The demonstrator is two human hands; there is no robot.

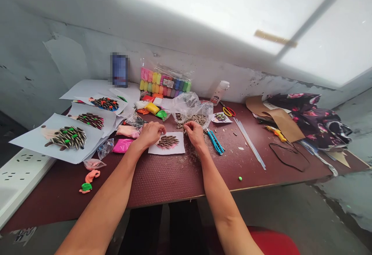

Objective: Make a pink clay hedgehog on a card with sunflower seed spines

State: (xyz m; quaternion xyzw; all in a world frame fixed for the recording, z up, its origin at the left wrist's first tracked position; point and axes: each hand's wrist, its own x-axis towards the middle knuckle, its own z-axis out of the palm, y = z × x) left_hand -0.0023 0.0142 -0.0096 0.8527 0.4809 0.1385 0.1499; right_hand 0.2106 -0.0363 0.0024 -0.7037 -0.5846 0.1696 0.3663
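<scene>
A small white card lies in front of me, bearing a hedgehog shape of sunflower seeds set in pinkish clay. My left hand is at the card's upper left corner, fingers curled together; whatever they hold, if anything, is hidden. Over the card's right side, my right hand has thumb and fingers pinched beside the loose seed pile; anything between them is too small to name. That pile spills from a clear plastic bag. A teal utility knife lies to the right of my right hand.
Finished-looking seed hedgehogs on paper sheets stack at left, near a power strip. Colored clay packs lean on the wall. Scissors, a white bottle, glue sticks, a yellow glue gun and floral cloth occupy the right.
</scene>
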